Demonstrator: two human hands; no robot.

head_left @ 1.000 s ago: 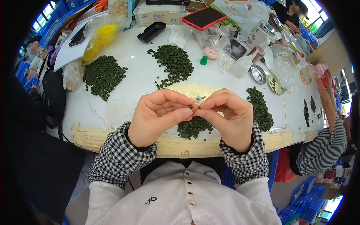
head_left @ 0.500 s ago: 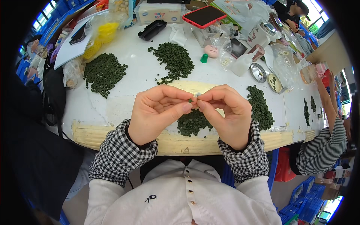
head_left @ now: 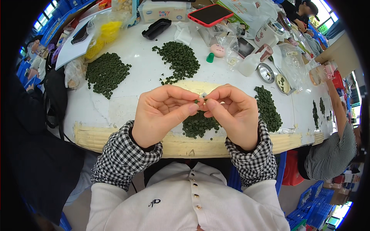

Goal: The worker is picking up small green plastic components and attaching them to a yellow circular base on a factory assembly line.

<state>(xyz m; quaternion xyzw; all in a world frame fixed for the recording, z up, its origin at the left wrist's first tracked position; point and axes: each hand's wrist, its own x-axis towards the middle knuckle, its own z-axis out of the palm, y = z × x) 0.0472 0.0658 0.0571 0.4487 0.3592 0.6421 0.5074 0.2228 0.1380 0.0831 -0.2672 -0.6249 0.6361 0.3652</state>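
We had our left hand (head_left: 160, 111) near mid-frame, thumb and finger pinching a tiny green piece (head_left: 196, 101). Our right hand (head_left: 237, 113) was just beside it, fingertips drawn close, but we couldn't tell if they gripped anything. A dark green pile (head_left: 198, 128) sat lower centre.

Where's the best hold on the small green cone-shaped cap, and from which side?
Probably pinch the green cap across its tapered sides, low down where it looks wider, coming from the near left: the pink rounded item sits close at its far right.
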